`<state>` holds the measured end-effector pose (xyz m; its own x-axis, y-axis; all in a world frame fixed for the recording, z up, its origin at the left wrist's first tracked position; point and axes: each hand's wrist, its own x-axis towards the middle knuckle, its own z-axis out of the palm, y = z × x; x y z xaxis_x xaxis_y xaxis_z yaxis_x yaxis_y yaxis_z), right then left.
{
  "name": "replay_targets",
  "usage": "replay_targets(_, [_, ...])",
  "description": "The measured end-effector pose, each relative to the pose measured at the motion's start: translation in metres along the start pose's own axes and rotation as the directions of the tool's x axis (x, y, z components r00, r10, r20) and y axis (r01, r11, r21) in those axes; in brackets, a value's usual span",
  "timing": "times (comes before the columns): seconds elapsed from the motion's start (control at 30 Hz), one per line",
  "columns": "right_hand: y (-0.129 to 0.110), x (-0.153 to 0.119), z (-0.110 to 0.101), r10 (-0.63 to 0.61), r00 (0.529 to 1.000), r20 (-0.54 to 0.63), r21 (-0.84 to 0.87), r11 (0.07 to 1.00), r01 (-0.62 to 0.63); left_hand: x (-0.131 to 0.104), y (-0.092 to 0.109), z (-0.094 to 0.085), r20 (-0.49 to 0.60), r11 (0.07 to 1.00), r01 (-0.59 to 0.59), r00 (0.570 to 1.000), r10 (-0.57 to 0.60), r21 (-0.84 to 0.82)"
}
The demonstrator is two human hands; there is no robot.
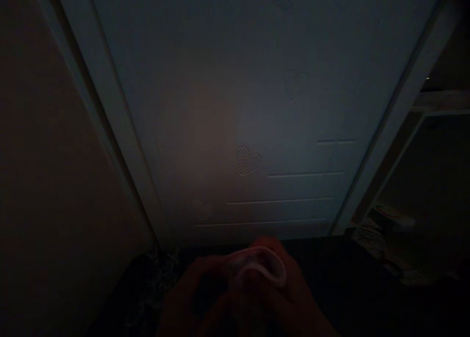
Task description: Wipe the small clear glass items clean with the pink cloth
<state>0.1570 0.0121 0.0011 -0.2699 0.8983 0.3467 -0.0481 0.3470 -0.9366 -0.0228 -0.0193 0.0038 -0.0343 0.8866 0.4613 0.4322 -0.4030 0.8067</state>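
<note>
One pale fabric cuff point(240, 258) sits before one door point(165, 107) bearing four hearts point(248, 161), pinched between one left hand point(193, 283) and one right hand point(292, 278) at its rim.

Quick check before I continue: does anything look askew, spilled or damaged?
Nothing clearly stands out, though it's very dark. The heart-embossed door looks intact; the left hand and right hand hold a pale, open-rimmed cloth.
</note>
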Motion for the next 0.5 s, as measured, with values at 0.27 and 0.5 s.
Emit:
replay_targets(0.27, [0.012,0.004,0.019,0.016,0.953,-0.302,-0.072,0.997,-0.040,0.000,-0.002,0.008,0.000,0.998,-0.001,1.000,0.002,0.055])
replay_targets(0.5, [0.020,0.005,0.021,0.120,0.947,-0.297,0.153,0.985,-0.076,-0.006,-0.013,0.014,0.058,0.998,0.042,0.997,-0.044,0.044])
